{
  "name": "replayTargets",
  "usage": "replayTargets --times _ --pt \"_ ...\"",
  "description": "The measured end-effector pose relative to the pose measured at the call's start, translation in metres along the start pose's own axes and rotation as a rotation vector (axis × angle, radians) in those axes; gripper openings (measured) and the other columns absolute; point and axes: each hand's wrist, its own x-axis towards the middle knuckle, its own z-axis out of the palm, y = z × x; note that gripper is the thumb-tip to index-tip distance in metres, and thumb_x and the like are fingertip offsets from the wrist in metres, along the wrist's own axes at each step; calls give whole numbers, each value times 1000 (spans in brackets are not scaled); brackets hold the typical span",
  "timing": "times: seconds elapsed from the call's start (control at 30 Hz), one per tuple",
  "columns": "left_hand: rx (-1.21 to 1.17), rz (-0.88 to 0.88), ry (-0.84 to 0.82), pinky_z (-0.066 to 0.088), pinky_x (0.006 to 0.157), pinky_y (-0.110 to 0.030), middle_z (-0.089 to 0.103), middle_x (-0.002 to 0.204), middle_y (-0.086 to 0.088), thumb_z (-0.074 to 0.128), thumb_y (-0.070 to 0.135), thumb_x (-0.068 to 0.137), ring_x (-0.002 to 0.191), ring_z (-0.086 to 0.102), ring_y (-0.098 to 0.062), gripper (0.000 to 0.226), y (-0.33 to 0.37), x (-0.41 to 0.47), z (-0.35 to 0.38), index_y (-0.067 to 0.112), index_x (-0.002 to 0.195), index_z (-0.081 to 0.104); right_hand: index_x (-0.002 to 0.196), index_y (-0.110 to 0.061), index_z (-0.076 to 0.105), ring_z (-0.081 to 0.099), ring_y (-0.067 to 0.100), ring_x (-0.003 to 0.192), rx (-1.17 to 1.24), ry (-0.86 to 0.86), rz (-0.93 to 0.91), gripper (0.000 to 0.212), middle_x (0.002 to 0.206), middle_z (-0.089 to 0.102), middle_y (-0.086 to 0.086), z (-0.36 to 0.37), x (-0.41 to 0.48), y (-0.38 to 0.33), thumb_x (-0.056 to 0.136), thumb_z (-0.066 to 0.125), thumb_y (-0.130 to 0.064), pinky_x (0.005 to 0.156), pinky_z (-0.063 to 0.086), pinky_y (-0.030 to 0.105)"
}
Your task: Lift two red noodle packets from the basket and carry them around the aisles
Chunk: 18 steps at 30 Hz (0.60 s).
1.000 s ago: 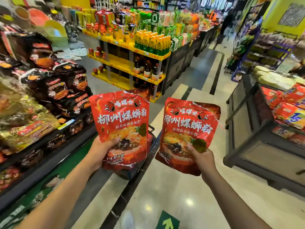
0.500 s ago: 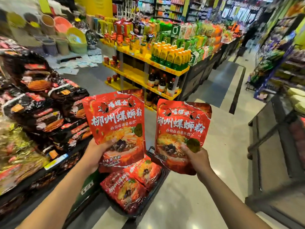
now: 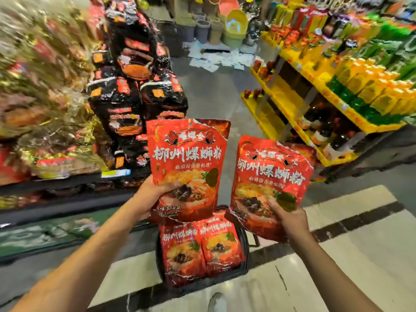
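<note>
Four red noodle packets show in all — two held up, two lying below. The left hand (image 3: 150,195) holds one red packet (image 3: 188,163) upright by its lower left edge, thumb curled across the printed front and fingers hidden behind, so the grip is clenched on that packet. The right hand (image 3: 288,216) holds a second red packet (image 3: 270,176) by its lower right part, thumb pressed on the front beside the dark green round mark, fingers behind it; this packet tilts a little to the right. The two held packets stand side by side, near each other but apart, both printed faces turned to the camera. Under them a black basket (image 3: 244,244) sits on the floor with the other two packets (image 3: 198,248) lying flat in it, side by side and touching. To the left a shelf (image 3: 67,183) carries stacked black packets (image 3: 135,86) and blurred gold ones — too smeared to count. To the right a yellow rack (image 3: 292,113) has three tiers showing, with rows of bottles.
</note>
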Motion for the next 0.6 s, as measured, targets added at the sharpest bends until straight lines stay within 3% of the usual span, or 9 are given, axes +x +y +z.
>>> replayTargets --times 0.1,0.17,0.23,0.3,0.33,0.43,0.53,0.6 --pt "-27 -29 142 63 82 -41 78 112 -11 87 16 78 103 74 -33 43 -25 -2 3 16 116 68 112 -13 66 64 10 73 -67 -122 16 29 84 68 -6 2 42 12 90 79 -26 47 48 18" --pt "-23 -80 195 62 87 -44 78 114 -9 73 3 90 110 72 -37 33 -46 -5 4 17 119 66 117 -11 66 63 9 73 -103 -186 35 34 85 67 -7 6 64 24 90 78 -28 52 47 22" --pt "-58 -150 239 63 76 -38 79 111 -8 69 1 92 106 74 -35 32 -71 -9 3 16 120 66 117 -9 68 66 10 71 -129 -258 50 46 83 70 -7 12 80 41 85 81 -39 55 47 24" --pt "-78 -199 290 64 79 -39 77 116 -13 71 2 90 110 72 -36 34 -101 -10 -2 13 122 66 108 -13 73 72 12 69 -175 -307 56 70 79 75 -9 20 95 61 64 86 -65 55 52 24" --pt "-83 -216 315 63 84 -42 75 119 -15 77 6 87 112 71 -37 39 -115 -10 -4 11 124 65 107 -13 75 74 13 72 -214 -322 75 73 82 77 -8 24 102 72 61 86 -68 58 54 24" --pt "-74 -322 349 64 80 -42 77 113 -15 99 30 58 102 75 -36 77 -158 -5 -12 9 124 65 112 -8 75 76 13 71 -277 -373 138 43 84 78 -4 41 126 116 81 84 -37 64 55 27" --pt "-108 -379 361 64 62 -36 78 104 -18 97 31 59 78 78 -29 66 -198 6 -19 12 116 67 107 -12 75 77 16 74 -323 -405 176 34 83 79 -6 61 146 164 83 83 -35 74 60 35" --pt "-66 -380 355 64 74 -41 78 110 -14 97 41 59 91 78 -32 77 -226 17 -27 16 125 65 110 -14 74 77 23 82 -340 -416 209 37 91 80 -1 74 159 197 83 84 -37 80 61 39"
